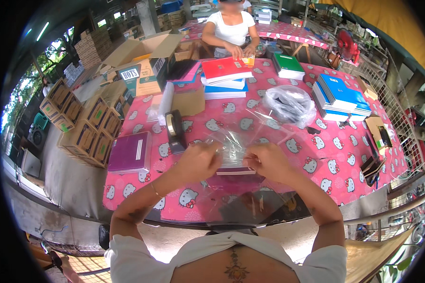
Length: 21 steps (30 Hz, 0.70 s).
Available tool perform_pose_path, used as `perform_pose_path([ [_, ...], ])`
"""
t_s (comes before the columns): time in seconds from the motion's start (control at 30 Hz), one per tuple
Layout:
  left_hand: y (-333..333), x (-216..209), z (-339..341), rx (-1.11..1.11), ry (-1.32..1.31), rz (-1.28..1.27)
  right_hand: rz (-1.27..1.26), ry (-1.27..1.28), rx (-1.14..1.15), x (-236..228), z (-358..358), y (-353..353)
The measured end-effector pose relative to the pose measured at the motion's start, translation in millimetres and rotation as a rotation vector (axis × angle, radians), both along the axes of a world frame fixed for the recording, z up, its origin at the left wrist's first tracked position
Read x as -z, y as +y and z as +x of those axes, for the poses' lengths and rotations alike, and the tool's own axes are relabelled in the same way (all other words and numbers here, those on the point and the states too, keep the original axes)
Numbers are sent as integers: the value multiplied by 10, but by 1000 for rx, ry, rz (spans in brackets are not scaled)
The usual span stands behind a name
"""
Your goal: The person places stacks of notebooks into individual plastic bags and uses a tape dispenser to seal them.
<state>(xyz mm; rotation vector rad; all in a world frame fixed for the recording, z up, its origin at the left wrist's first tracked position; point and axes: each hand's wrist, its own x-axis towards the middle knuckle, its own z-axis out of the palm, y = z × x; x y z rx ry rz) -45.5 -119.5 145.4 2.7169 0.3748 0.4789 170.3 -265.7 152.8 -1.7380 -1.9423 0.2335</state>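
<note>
A small stack of purple notebooks (236,171) lies at the table's near edge, directly in front of me. Crinkled clear plastic film (233,145), apparently a bag, spreads over and beyond it. My left hand (202,159) pinches this plastic at the left side of the stack, fingers curled. On the opposite side my right hand (267,160) is closed on the plastic too, its thumb and fingertips near the notebooks' corner. A black tape dispenser (176,134) stands just beyond my left hand. Further left lies another pile of purple notebooks (130,152).
Red-topped notebooks (226,69), blue notebooks (340,96) and green notebooks (288,65) are piled across the pink table (337,141). A bundle of clear plastic (289,104) sits beyond my right hand. Across the table stands a person (231,28). Cartons (92,127) fill the left side.
</note>
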Motion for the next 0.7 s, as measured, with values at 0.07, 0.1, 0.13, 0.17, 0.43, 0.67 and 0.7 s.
perform_pose_path([
  [0.07,-47,-11,84,-98,69,97,-35,-80,26,-39,89,126],
  [0.1,-82,-143,142,-108,25,308,-39,-4,-3,-57,219,188],
  [0.13,-86,-244,155,-123,-16,522,-39,77,-38,-53,312,241],
  [0.17,115,-133,165,-121,-18,526,-34,76,-36,18,425,298],
  [0.43,914,39,749,250,345,-989,-287,831,-146,316,583,416],
  [0.67,1485,527,620,-270,-413,-1137,-251,823,-68,379,533,330],
  [0.7,1735,733,315,-453,-352,-844,-258,864,-51,367,498,343],
])
